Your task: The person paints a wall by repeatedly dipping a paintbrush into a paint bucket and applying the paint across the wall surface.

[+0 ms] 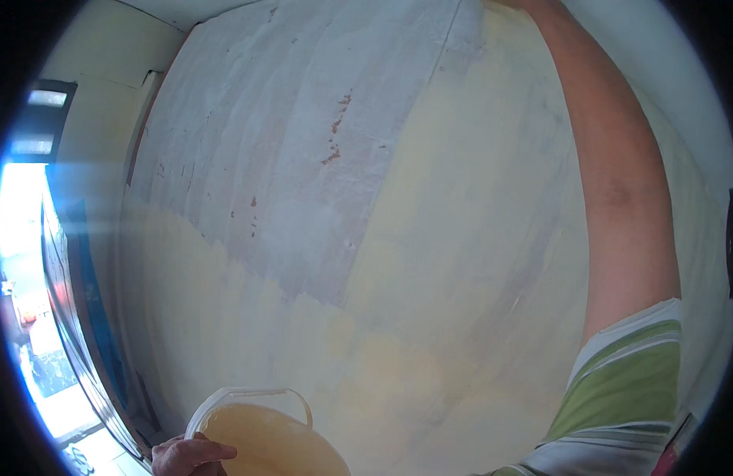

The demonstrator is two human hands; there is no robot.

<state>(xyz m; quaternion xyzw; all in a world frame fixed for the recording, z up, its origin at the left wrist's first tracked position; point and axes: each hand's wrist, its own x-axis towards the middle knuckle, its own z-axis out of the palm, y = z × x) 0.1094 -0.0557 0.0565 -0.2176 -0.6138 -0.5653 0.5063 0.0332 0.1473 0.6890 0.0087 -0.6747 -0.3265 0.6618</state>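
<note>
At the lower left, my left hand (191, 455) grips the rim of a white plastic bucket (224, 395) with its thumb over the edge. Pale yellowish liquid (271, 443) shows inside, and the bucket's handle (307, 410) stands up at the right of the rim. My right arm reaches up to the top edge of the picture. Of my right hand only a sliver near the wrist (512, 3) shows; its fingers are out of view. Before me is a wall, pale yellow (456, 238) to the right and below, whitish-grey with small reddish-brown bare spots (271, 149) at upper left.
Bright daylight comes through an open doorway (24, 238) at far left, beside a door (75, 309) and a blue hanging cloth or sheet (102, 321). Above the doorway is a dark-framed window (48, 122). A white ceiling (658, 59) borders the wall at upper right.
</note>
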